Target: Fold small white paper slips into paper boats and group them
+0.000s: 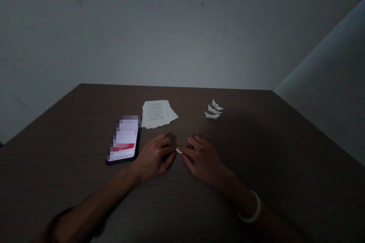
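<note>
Left hand and right hand closed, both pinching a small folded white paper above the dark wood worktop; three paper boats ahead, printed sheets and smartphone to the left.

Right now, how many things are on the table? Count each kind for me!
Paper boats: 3
Phone: 1
Paper stack: 1
Paper scrap: 1
Total: 6
</note>
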Demonstrator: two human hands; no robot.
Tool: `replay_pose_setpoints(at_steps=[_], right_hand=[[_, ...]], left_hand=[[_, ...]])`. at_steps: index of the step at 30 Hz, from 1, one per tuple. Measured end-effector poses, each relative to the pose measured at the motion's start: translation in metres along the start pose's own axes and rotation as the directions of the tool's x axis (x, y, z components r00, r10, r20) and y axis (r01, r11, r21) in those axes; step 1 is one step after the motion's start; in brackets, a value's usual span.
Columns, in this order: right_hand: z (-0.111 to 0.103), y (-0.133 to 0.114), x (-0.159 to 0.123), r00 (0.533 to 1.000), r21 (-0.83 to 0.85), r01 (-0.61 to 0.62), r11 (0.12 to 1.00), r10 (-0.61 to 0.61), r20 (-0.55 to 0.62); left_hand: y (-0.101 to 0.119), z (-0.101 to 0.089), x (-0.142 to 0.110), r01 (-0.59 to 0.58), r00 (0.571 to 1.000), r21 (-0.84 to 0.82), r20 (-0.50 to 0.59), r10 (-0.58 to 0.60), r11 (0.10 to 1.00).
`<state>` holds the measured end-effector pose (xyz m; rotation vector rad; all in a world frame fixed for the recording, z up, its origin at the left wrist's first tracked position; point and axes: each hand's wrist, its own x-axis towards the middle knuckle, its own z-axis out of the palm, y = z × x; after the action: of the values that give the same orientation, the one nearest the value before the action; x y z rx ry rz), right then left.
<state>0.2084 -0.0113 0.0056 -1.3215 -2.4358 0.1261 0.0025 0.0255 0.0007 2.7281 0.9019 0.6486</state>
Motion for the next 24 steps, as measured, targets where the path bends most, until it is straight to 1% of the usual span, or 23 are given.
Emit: replay_pose_setpoints(at_steps=[5,7,11,17,24], right_hand=[[-0.0007,-0.0005,-0.0002,1.0,-0.01,-0.002,1.0,0.003,0.011],[0.0,0.0,-0.0003,1.0,-0.01,-0.005,1.0,0.005,0.01],[0.0013,0.0009,-0.0002,1.0,-0.01,-0.004,1.0,0.004,0.004],[-0.0002,0.0006,0.0,1.0,0.005,-0.005,1.0,0.005,0.008],[0.0022,0.0017,0.0,1.0,0.009,-0.003,1.0,0.003,0.007]], left_hand=[[0.0018,-0.0023,0.0013,-0.053,0.997,0.021,0.065,0.051,0.998],[0.0026,-0.0033,0.0021,-0.062,0.995,0.021,0.076,0.06,0.998],[0.0024,-0.0032,0.0017,-0.06,0.997,0.031,0.054,0.058,0.998],[0.0011,-0.0008,-0.0006,0.017,1.0,0.099,0.024,-0.019,0.995],[-0.0034,0.0003,-0.0014,-0.048,0.999,0.127,-0.003,0.049,0.991]])
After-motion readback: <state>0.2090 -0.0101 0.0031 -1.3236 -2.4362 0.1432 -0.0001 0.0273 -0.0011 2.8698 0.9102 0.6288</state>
